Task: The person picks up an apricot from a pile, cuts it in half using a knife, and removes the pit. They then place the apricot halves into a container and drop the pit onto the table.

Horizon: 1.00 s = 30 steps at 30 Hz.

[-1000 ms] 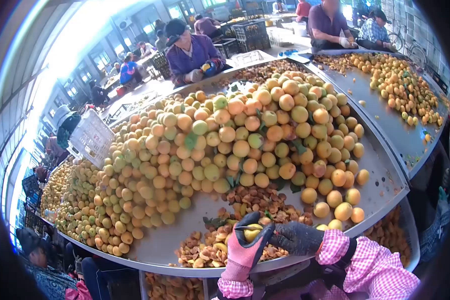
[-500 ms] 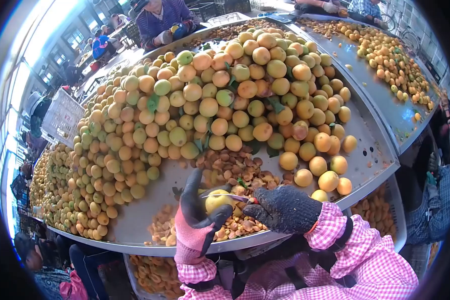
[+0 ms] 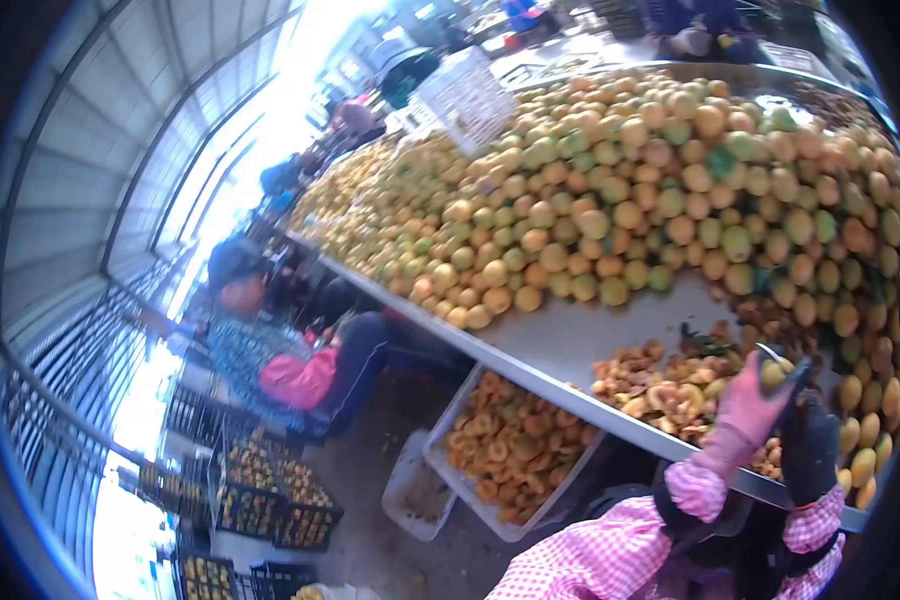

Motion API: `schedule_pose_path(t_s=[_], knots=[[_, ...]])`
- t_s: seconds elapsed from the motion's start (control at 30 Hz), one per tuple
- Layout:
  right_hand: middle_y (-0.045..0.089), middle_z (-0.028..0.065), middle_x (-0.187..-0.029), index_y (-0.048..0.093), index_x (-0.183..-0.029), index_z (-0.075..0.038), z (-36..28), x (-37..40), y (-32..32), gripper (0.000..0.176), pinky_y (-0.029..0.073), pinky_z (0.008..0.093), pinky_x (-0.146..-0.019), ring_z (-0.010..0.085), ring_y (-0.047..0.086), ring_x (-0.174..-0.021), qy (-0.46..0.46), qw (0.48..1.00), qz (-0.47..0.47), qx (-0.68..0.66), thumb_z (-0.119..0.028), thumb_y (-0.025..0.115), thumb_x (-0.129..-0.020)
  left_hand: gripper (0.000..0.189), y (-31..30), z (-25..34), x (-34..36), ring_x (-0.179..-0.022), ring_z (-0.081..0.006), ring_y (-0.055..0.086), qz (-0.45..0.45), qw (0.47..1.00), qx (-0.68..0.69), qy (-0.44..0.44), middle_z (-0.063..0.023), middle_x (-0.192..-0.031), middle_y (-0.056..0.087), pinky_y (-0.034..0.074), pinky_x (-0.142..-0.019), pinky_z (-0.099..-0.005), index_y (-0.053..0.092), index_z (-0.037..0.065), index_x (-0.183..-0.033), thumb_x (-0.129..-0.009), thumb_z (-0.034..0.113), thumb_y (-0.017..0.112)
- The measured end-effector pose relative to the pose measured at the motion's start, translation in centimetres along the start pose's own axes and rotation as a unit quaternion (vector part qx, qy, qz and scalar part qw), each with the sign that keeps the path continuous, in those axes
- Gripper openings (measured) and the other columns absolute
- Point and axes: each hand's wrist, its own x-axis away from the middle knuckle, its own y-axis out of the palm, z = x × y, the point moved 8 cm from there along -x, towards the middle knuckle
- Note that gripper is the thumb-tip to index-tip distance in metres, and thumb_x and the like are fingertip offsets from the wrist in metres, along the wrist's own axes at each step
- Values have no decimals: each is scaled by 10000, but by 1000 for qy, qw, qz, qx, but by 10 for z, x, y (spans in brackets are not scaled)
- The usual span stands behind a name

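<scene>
My left hand (image 3: 752, 402), in a pink glove with dark fingers, is closed around a yellow-green apricot (image 3: 774, 374). Close beside it is my right hand (image 3: 810, 450) in a dark glove, its fingers closed on a small knife. The knife's thin blade (image 3: 770, 352) shows as a bright curved line at the apricot; the handle is hidden in the glove. Under and left of my hands, cut apricot pieces (image 3: 660, 385) lie on the metal table (image 3: 560, 345). A large heap of whole apricots (image 3: 590, 220) covers the table beyond.
Below the table edge stands a white tub (image 3: 515, 450) of apricot halves, with another pale tub (image 3: 420, 490) beside it. A seated person (image 3: 280, 350) is at the left. Black crates (image 3: 270, 490) of fruit stand on the floor. A white crate (image 3: 467, 100) leans on the heap.
My view has swung left, so the table and both hands now appear farther right. The person and crates at the left have come into fuller view. The apricot and knife stay in my hands.
</scene>
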Motion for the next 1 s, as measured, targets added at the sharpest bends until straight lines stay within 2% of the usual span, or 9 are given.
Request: schedule_pose_path(t_s=[0.03,0.1,0.23,0.43,0.57,0.67,0.77,0.9,1.0], knots=[[574,180,-697,558,-931,-5,13,1,5,88,410,437,-545,367,573,-650,5,1000,12,8,-69,525,-881,409,0,2,1,-892,-216,651,-18,992,-120,-24,-138,-934,655,497,-789,-339,497,47,-1162,-849,246,670],[577,175,-724,558,-945,-1,29,1,18,102,413,429,-567,354,573,-674,12,1000,18,-20,-78,520,-891,579,-10,21,1,-958,-327,638,-2,993,-121,11,-194,-1013,637,481,-821,-416,461,24,-1198,-823,417,660],[583,165,-779,559,-974,6,14,-19,57,128,419,412,-612,328,571,-723,16,991,14,-130,-95,511,-910,548,-24,25,-6,-917,-251,631,21,975,208,70,-146,-1001,635,474,-826,-372,466,9,-1192,-840,388,648],[592,150,-862,560,-1016,16,-46,-54,115,169,429,388,-679,289,569,-796,-3,978,-13,-206,-120,497,-938,530,-64,9,-16,-929,-214,597,-111,975,193,19,-136,-1022,620,455,-847,-344,471,12,-1177,-849,392,643],[598,140,-917,561,-1045,22,-5,-19,83,196,435,371,-724,262,567,-845,5,990,-6,-144,-137,488,-957,519,-65,1,-20,-937,-189,574,-183,968,170,16,-129,-1036,610,443,-861,-326,475,14,-1167,-855,395,640],[602,132,-958,561,-1066,27,11,4,60,217,440,359,-758,243,566,-882,-6,995,5,-101,-150,481,-971,508,-65,-4,-22,-929,-189,570,-152,967,204,23,-133,-1007,612,440,-856,-332,484,19,-1140,-853,405,645],[610,154,-963,561,-1087,37,-38,-5,52,229,428,397,-737,285,574,-881,-55,995,-54,-62,-134,469,-967,445,-75,13,-10,-853,-156,557,-49,987,152,23,-84,-900,597,447,-815,-297,510,27,-1059,-834,373,676],[616,148,-984,566,-1115,24,-39,-2,47,268,435,368,-786,267,577,-902,-39,996,-28,-75,-180,489,-959,479,-70,4,-10,-856,-327,629,-51,982,-124,-130,-189,-870,628,479,-771,-387,501,19,-1033,-815,407,678],[614,141,-1006,567,-1127,17,-32,-2,45,297,435,356,-811,253,577,-932,-9,990,-31,-139,-218,490,-961,476,-59,11,-9,-878,-375,622,-23,992,-83,-88,-216,-870,633,480,-745,-416,514,5,-990,-794,398,699]])
